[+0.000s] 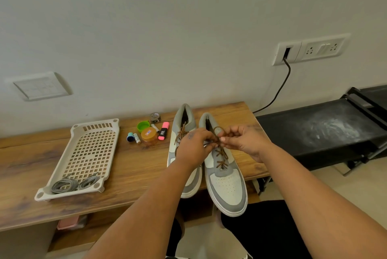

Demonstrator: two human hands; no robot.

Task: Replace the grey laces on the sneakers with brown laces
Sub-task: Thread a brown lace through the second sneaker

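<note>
Two grey-and-white sneakers lie side by side on the wooden table, toes toward me. The right sneaker [227, 185] carries a brown lace [222, 155] threaded up its eyelets. My left hand [193, 147] and my right hand [244, 140] meet above its upper eyelets, each pinching part of that brown lace, a loop showing between them. The left sneaker [184, 126] also has a brown lace [180, 132]; my left hand and forearm cover its middle. Two bundles of grey laces [73, 184] lie in the near end of a beige perforated tray [90, 151].
Between the tray and the sneakers sit a brown-lidded jar [149, 136], a green cap [143, 126], a pink highlighter [164, 131], batteries [137, 138] and a tape measure [155, 117]. A black bench [322, 131] stands to the right; a cable [278, 91] runs from a wall socket.
</note>
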